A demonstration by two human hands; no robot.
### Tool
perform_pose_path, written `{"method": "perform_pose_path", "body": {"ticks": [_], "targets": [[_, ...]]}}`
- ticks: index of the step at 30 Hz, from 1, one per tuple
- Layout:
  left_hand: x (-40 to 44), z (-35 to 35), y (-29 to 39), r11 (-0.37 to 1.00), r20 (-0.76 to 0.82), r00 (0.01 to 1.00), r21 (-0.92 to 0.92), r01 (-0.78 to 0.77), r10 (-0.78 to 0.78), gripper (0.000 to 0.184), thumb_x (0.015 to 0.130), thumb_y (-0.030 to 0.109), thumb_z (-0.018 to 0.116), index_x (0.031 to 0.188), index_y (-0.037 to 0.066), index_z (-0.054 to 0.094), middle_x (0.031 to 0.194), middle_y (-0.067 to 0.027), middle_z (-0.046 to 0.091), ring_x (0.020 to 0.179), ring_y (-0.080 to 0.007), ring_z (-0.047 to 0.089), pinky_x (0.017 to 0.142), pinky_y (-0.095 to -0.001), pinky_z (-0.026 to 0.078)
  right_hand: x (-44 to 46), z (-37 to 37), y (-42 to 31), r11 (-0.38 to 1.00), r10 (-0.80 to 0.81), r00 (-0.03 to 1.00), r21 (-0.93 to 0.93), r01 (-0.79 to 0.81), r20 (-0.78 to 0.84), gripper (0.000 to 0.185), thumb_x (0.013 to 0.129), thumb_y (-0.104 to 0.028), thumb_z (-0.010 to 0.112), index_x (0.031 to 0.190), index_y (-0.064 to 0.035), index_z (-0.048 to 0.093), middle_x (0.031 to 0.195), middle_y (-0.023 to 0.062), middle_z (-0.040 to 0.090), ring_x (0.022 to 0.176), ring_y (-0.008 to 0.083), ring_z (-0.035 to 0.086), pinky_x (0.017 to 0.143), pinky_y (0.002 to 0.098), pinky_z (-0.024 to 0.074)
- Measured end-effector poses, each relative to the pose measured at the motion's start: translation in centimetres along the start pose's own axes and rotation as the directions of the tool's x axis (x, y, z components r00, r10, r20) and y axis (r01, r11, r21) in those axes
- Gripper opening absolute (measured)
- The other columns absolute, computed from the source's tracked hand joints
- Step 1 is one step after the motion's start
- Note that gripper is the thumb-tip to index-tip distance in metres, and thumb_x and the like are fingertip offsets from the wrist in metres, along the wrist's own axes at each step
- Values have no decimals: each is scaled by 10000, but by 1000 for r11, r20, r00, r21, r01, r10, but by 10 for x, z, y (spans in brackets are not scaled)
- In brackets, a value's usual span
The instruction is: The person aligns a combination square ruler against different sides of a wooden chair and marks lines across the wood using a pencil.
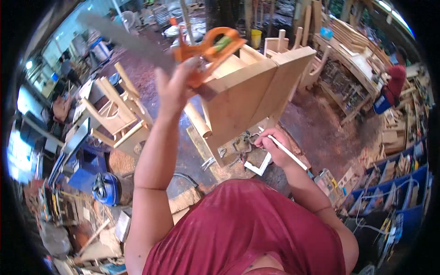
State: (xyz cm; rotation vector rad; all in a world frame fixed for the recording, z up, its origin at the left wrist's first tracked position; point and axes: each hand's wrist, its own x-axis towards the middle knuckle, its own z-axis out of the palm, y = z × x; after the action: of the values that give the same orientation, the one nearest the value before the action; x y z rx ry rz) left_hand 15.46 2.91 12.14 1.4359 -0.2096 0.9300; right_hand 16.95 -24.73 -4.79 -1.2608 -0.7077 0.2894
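My left hand (176, 87) is raised and closed on a combination square, whose orange head (215, 48) carries a green level vial. Its long steel blade (128, 43) is blurred and slants to the upper left. The square overlaps the top left edge of a pale wooden furniture piece (247, 94) in front of me; whether they touch I cannot tell. Lower and to the right, my right hand (275, 144) is closed around a slim white pencil-like stick (293, 158). A white L-shaped piece (261, 166) lies below that hand.
Wooden chair-like frames (117, 105) stand at left. A blue vacuum-like machine (106, 189) sits on the floor. At right, a person in a red shirt (395, 82) is beside a workbench (353, 64). Blue bins (412, 197) hold wood pieces at lower right.
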Motion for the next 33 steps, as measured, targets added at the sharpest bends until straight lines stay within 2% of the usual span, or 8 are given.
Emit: {"method": "perform_pose_path", "body": {"ticks": [4,8,10,19,24,29,30,33], "targets": [[-17,-49,24,997,-14,997,-19,74,-74,392,760,215,680,1048,-16,550,820,-58,595,711,-122,569,627,-266,464,-19,-8,3,999,-7,991,-40,2,-137,236,917,-128,550,1103,6,493,937,112,624,870,167,615,791,298,517],[-53,-99,16,976,236,955,168,140,-178,354,696,302,716,799,-4,570,784,-43,555,661,-134,514,582,-261,401,-32,-13,10,998,32,983,-48,-41,-179,248,913,-119,553,1120,1,488,957,108,625,863,150,605,798,284,496],[-83,-122,-4,953,304,946,302,17,-113,316,674,279,711,753,10,566,759,-52,535,648,-164,496,580,-297,380,-34,-10,5,997,20,979,-71,-35,-201,271,913,-114,550,1148,-4,473,985,103,622,890,152,597,812,284,490],[-157,-127,-32,936,526,795,322,141,-301,217,624,181,711,750,26,625,758,-74,562,674,-197,526,606,-333,406,-9,1,-2,977,3,997,-210,-18,-71,280,979,-136,433,1185,6,559,983,90,652,883,129,602,791,264,485],[-172,-120,-30,935,479,827,323,143,-292,148,631,132,704,721,37,636,794,-58,596,719,-185,561,643,-327,432,19,26,-14,985,-78,997,-154,75,-15,240,956,-114,473,1102,21,607,991,100,655,888,138,611,781,259,494],[-198,-126,-29,884,250,879,351,308,-405,376,688,195,776,969,9,609,849,-25,627,772,-145,610,703,-287,497,41,54,-15,967,-254,967,-32,252,-39,202,924,-66,477,1053,37,594,1019,135,639,947,191,622,873,323,502],[-192,-116,-11,833,152,842,314,456,-518,359,668,255,773,853,23,571,970,-82,593,882,-183,579,765,-345,485,44,56,-18,955,-283,959,-96,280,-30,207,928,-85,472,1043,36,595,1010,138,637,941,201,624,872,339,504],[-192,-134,-15,893,256,870,287,347,-421,335,691,259,751,892,10,650,954,-64,594,861,-178,586,758,-334,476,49,60,-11,947,-320,944,-76,314,-87,217,926,-106,443,1022,37,574,931,130,630,839,175,592,785,318,488]]}}
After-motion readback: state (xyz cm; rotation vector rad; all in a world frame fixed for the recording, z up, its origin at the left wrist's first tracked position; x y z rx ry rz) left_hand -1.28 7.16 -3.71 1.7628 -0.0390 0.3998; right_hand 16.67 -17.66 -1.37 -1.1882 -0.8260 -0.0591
